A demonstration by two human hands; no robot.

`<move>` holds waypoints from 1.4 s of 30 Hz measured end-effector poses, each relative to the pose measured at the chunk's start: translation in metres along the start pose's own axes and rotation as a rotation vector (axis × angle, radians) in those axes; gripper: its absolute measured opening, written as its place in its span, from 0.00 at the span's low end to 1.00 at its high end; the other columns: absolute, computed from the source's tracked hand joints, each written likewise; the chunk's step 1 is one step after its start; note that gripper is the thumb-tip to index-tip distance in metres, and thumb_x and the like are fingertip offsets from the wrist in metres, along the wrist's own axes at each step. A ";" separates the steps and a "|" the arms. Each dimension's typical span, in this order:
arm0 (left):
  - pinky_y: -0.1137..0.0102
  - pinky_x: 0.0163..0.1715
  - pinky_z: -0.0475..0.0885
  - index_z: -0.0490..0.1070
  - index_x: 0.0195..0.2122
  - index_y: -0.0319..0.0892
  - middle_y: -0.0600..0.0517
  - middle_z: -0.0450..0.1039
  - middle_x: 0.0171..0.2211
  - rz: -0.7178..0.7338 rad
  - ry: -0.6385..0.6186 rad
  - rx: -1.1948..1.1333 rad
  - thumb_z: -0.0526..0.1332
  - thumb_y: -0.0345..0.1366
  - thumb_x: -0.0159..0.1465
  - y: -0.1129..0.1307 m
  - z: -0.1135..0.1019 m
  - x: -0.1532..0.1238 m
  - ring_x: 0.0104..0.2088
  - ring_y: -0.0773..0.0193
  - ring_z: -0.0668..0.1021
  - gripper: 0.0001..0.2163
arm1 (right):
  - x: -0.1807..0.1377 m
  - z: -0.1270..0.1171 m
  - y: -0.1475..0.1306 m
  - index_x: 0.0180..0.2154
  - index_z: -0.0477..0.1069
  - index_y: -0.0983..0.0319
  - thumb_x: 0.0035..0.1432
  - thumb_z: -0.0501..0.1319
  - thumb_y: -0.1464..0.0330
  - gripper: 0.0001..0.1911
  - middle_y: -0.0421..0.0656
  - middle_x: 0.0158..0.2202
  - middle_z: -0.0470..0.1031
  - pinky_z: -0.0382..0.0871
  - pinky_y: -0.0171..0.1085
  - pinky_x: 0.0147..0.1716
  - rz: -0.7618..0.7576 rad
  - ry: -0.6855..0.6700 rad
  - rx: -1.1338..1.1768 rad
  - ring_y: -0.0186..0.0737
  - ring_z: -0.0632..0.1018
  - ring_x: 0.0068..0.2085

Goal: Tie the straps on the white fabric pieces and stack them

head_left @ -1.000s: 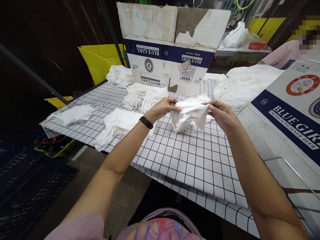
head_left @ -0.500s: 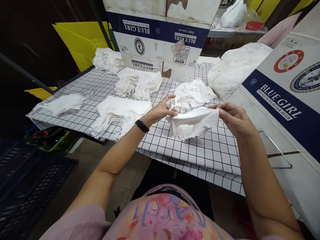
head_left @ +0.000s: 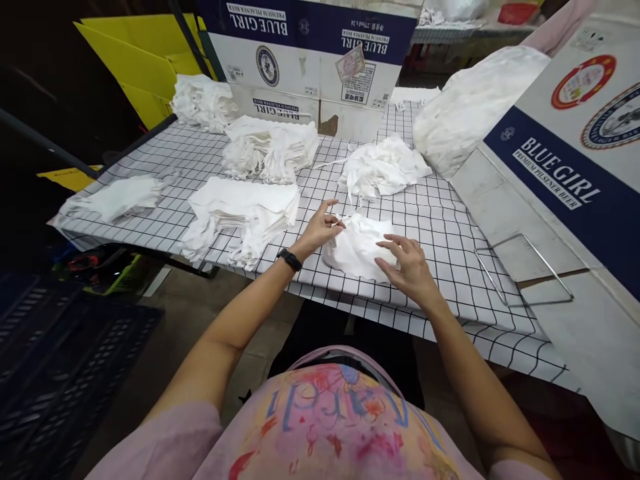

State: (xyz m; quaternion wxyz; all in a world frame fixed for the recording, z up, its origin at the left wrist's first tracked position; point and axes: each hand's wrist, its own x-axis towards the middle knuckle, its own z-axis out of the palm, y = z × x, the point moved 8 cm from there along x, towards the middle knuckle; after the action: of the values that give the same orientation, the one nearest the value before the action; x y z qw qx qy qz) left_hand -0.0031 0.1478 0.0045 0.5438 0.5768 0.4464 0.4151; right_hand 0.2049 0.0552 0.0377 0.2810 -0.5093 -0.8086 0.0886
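Note:
A small white cloth piece [head_left: 356,245] lies on the black-gridded white table [head_left: 440,233] near its front edge. My left hand [head_left: 320,229] pinches the cloth's left end with thumb and fingers. My right hand [head_left: 407,263] rests on the cloth's right side with its fingers spread and flat. A black band is on my left wrist.
A neat stack of white cloths [head_left: 245,215] lies left of my hands, with more piles [head_left: 270,150] [head_left: 203,101] [head_left: 120,198] behind and a loose heap [head_left: 383,168] ahead. Cardboard "Blue Girl" boxes stand at the back [head_left: 310,47] and right [head_left: 565,173]. A large white bag [head_left: 470,100] sits back right.
The cloth, held up between both hands before, has come down onto the table near the front edge. My right hand let go of its pinch and now lies flat on it.

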 end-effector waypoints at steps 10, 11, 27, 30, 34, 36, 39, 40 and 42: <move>0.51 0.52 0.69 0.69 0.57 0.44 0.42 0.70 0.55 0.107 0.268 0.892 0.64 0.31 0.61 0.019 -0.010 -0.025 0.57 0.44 0.71 0.21 | -0.004 0.059 -0.032 0.43 0.73 0.59 0.68 0.61 0.67 0.05 0.50 0.46 0.74 0.72 0.49 0.44 -0.089 -0.245 -0.004 0.51 0.75 0.45; 0.51 0.52 0.69 0.71 0.54 0.44 0.43 0.70 0.53 0.149 0.231 0.926 0.63 0.32 0.62 0.019 -0.004 -0.033 0.57 0.45 0.70 0.18 | -0.004 0.061 -0.032 0.41 0.73 0.60 0.68 0.59 0.68 0.04 0.50 0.45 0.74 0.72 0.48 0.43 -0.080 -0.235 0.007 0.49 0.75 0.44; 0.65 0.37 0.66 0.69 0.39 0.42 0.50 0.76 0.37 0.390 0.129 0.840 0.57 0.27 0.63 0.063 0.055 -0.025 0.37 0.59 0.74 0.05 | 0.047 -0.026 -0.007 0.39 0.70 0.59 0.59 0.69 0.53 0.18 0.38 0.30 0.71 0.66 0.33 0.26 0.394 0.053 1.035 0.33 0.70 0.28; 0.66 0.35 0.66 0.69 0.37 0.43 0.51 0.76 0.36 0.387 0.166 0.761 0.58 0.25 0.61 0.079 0.048 -0.014 0.36 0.60 0.74 0.06 | 0.056 -0.054 -0.009 0.43 0.72 0.57 0.60 0.69 0.56 0.16 0.37 0.30 0.71 0.66 0.33 0.24 0.372 0.075 1.024 0.32 0.69 0.26; 0.66 0.34 0.66 0.70 0.34 0.43 0.51 0.77 0.36 0.388 0.212 0.687 0.59 0.21 0.55 0.094 0.035 -0.004 0.35 0.60 0.75 0.10 | 0.064 -0.092 -0.008 0.41 0.77 0.59 0.61 0.67 0.59 0.11 0.40 0.32 0.73 0.66 0.33 0.25 0.297 0.122 0.906 0.32 0.70 0.27; 0.66 0.33 0.66 0.70 0.33 0.43 0.51 0.76 0.35 0.374 0.229 0.681 0.60 0.20 0.53 0.098 0.027 0.000 0.34 0.61 0.74 0.11 | 0.065 -0.108 -0.006 0.41 0.78 0.60 0.60 0.67 0.59 0.12 0.40 0.31 0.73 0.66 0.34 0.25 0.293 0.164 0.842 0.33 0.70 0.27; 0.66 0.33 0.66 0.72 0.32 0.42 0.50 0.76 0.34 0.373 0.251 0.686 0.59 0.20 0.53 0.104 0.016 0.006 0.32 0.61 0.73 0.10 | 0.062 -0.124 -0.002 0.40 0.78 0.60 0.56 0.70 0.57 0.15 0.41 0.30 0.73 0.68 0.36 0.26 0.294 0.204 0.763 0.35 0.72 0.28; 0.66 0.33 0.66 0.72 0.32 0.41 0.50 0.77 0.34 0.378 0.263 0.690 0.59 0.19 0.53 0.105 0.012 0.007 0.33 0.61 0.74 0.11 | 0.060 -0.128 -0.001 0.40 0.78 0.60 0.54 0.72 0.57 0.16 0.41 0.30 0.73 0.69 0.36 0.26 0.287 0.217 0.728 0.36 0.73 0.29; 0.66 0.34 0.67 0.73 0.33 0.41 0.50 0.77 0.35 0.383 0.287 0.700 0.58 0.18 0.52 0.107 0.005 0.010 0.34 0.60 0.75 0.13 | 0.056 -0.136 0.001 0.40 0.77 0.60 0.50 0.74 0.59 0.17 0.40 0.30 0.73 0.69 0.36 0.27 0.273 0.261 0.615 0.36 0.73 0.29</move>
State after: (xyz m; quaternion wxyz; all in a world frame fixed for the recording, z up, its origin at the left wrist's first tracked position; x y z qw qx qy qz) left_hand 0.0111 0.1547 0.1113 0.1604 0.7355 0.5164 0.4082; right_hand 0.2617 0.0849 0.1696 0.5074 -0.5114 -0.6260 0.2985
